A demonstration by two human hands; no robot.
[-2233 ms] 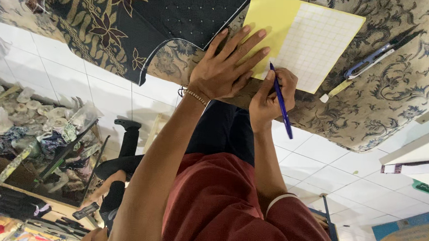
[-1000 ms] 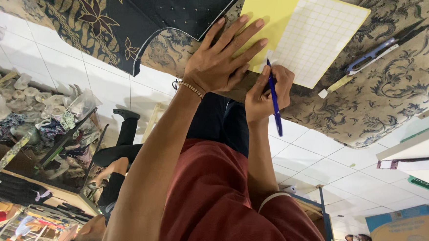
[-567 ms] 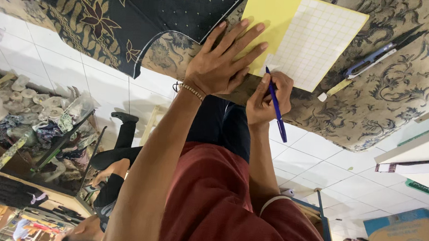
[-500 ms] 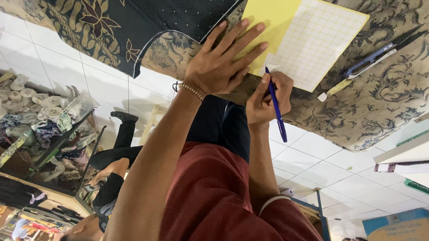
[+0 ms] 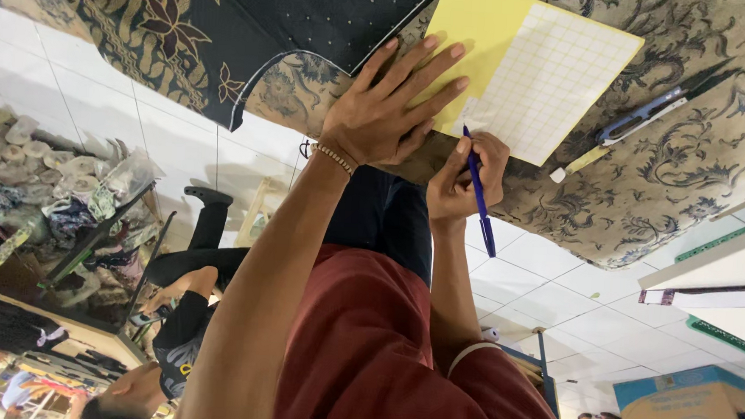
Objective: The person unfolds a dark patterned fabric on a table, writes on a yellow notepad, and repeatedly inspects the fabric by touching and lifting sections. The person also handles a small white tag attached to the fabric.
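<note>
Table (image 5: 696,192) under patterned batik cloth (image 5: 187,21), view upside down. Yellow grid sheet (image 5: 532,73) flat near table edge closest to person, partly over cloth. Grid cells look blank as far as visible; marking judged barely begun at 1 corner, nearly all cells left. Left hand (image 5: 390,108) spread wide, flat, fingers pressing sheet's yellow margin. Right hand (image 5: 463,176) closed around blue pen (image 5: 479,198), tip touching sheet's near corner. Second pen (image 5: 641,117) lying loose on table just beside sheet, untouched.

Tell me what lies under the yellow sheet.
Patterned brown cloth shows around the yellow sheet, pressed by the left hand; the right hand holds a blue pen. Directly beneath is hidden.
</note>
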